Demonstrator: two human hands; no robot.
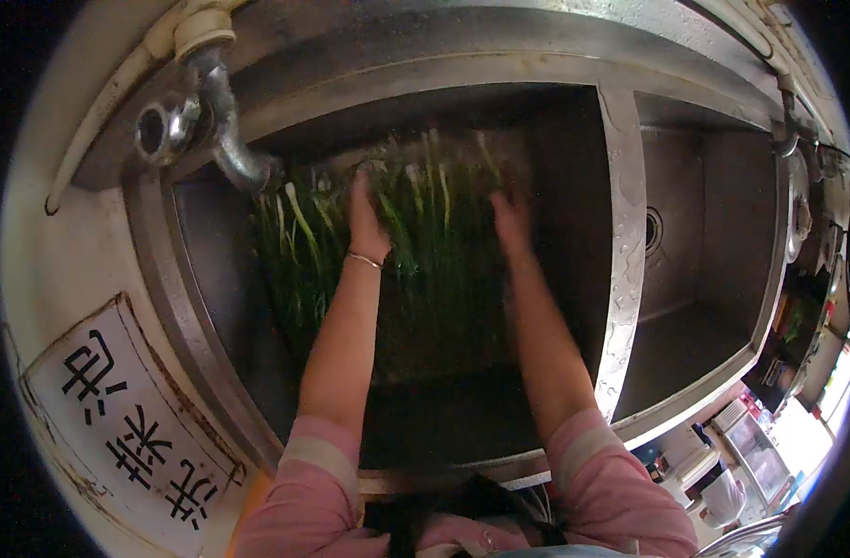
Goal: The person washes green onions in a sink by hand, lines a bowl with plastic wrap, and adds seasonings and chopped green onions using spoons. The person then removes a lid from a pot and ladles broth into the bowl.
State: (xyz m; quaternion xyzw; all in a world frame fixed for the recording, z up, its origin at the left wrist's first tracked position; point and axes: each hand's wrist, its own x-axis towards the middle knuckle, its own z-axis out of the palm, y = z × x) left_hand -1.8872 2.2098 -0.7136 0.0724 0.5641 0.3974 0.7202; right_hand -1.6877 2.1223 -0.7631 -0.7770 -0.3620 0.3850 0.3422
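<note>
Left hand (367, 214) and right hand (510, 221) are apart, both down in the left basin (230, 288) of the stainless steel double sink, at the long green stalks with pale ends, likely scallions (420, 205); motion blur, so can't tell if either hand grips any. Scallions lie side by side in that basin, pale ends toward its far wall, left hand among them with a bangle (365, 260) at the wrist, right hand at their right edge. Metal faucet (234, 153) has its spout over the basin's far left corner, right basin (694, 232) is beyond the wet divider (624, 232).
</note>
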